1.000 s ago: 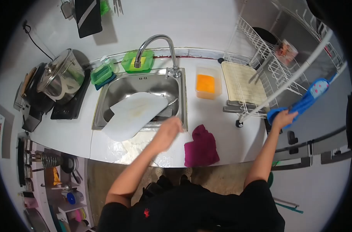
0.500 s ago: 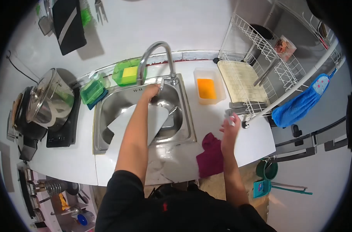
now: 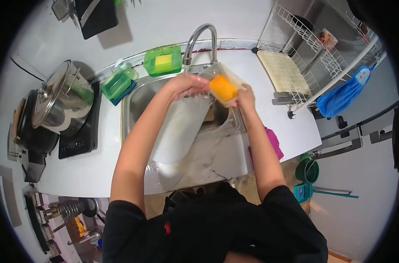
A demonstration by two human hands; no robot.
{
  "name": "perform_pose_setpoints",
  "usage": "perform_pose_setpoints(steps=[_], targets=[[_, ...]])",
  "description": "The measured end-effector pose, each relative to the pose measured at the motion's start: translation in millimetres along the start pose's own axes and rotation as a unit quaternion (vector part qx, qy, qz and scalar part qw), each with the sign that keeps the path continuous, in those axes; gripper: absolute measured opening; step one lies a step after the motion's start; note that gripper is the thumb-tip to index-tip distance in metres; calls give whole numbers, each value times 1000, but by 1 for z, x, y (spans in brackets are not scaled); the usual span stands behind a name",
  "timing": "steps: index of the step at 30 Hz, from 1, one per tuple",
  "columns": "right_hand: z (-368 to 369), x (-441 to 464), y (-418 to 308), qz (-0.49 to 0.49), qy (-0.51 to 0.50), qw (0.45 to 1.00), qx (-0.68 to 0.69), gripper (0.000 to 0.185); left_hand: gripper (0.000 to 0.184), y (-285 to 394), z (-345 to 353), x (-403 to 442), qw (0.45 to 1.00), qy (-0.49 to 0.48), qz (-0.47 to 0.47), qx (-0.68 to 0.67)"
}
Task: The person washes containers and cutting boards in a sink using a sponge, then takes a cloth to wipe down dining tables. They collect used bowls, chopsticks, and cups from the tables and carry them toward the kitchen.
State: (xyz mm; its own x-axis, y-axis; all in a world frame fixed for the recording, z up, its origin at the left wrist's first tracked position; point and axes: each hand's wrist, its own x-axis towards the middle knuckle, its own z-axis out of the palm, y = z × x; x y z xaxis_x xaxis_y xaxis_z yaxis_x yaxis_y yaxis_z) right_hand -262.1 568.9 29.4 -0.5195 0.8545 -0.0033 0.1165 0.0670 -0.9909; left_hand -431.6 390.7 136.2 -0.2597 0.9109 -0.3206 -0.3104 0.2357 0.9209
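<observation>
Head view: right hand (image 3: 246, 97) gripped plastic box (image 3: 217, 69) above the sink's edge

The translucent box was tilted in the air over the sink's right side, an orange block (image 3: 223, 88) lying inside it. The person's right hand was closed on the box's lower right side. The left hand (image 3: 188, 85) was under the spout of the faucet (image 3: 214, 46), with water running over it; its fingers pointed toward the box, but whether they touched it, or how far they were curled, could not be told.

Below, a white board (image 3: 179, 127) leaned in the steel sink (image 3: 140, 103) and reached over its front edge. Behind the sink, a green holder (image 3: 149, 61) contained a yellow sponge (image 3: 163, 60); a second green tray (image 3: 116, 85) sat at the left corner. Farther left, a lidded pot (image 3: 61, 114) stood on a black cooker (image 3: 78, 142). To the right, a cream tray (image 3: 276, 72) lay in the wire rack (image 3: 322, 87).

Half a second earlier the box had stood on the counter, the left hand had been behind the spout at the tap, and the right hand had been near the magenta cloth (image 3: 274, 142), now partly hidden by the right forearm. A second earlier the right hand had held the blue towel (image 3: 342, 98), which now hung free.
</observation>
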Motion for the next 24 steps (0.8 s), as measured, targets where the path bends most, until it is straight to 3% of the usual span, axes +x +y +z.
perform_pose_setpoints(steps=[1,4,7,8,10,11,12,14,18,19,20,21,22,24], targets=[[14,-10,-3,-27,-30,999,-13,51,21,7,3,0,999,25,21,6],[45,-73,-80,133,-217,961,105,46,22,19,11,-2,995,41,66,56],[73,-69,-66,257,-222,931,135,41,19,26,9,-4,983,96,34,154],[79,-63,-64,286,-209,931,91,40,20,26,7,-4,984,105,31,141],[81,-28,-26,366,-275,874,162,43,25,21,-6,1,985,126,28,116],[84,-15,-13,405,-307,839,197,45,25,18,-12,6,968,90,134,192],[88,-27,-23,371,-280,865,190,50,26,11,-15,14,934,49,235,265],[104,-47,-34,293,-321,879,197,51,20,-8,-26,45,917,40,210,337],[132,-28,-23,130,-305,940,80,51,16,25,-56,46,810,161,163,540],[138,-18,-15,83,-290,953,35,50,22,34,-73,53,813,236,136,515],[144,-9,-10,-98,-289,946,-113,48,30,43,-94,61,810,310,108,486],[150,-2,-5,-271,-272,887,-256,47,32,43,-120,70,787,342,126,498],[156,4,-3,-429,-242,780,-387,45,35,36,-145,82,762,373,146,509],[172,-7,-19,-343,-223,804,-432,45,39,15,-175,106,708,377,121,585]])
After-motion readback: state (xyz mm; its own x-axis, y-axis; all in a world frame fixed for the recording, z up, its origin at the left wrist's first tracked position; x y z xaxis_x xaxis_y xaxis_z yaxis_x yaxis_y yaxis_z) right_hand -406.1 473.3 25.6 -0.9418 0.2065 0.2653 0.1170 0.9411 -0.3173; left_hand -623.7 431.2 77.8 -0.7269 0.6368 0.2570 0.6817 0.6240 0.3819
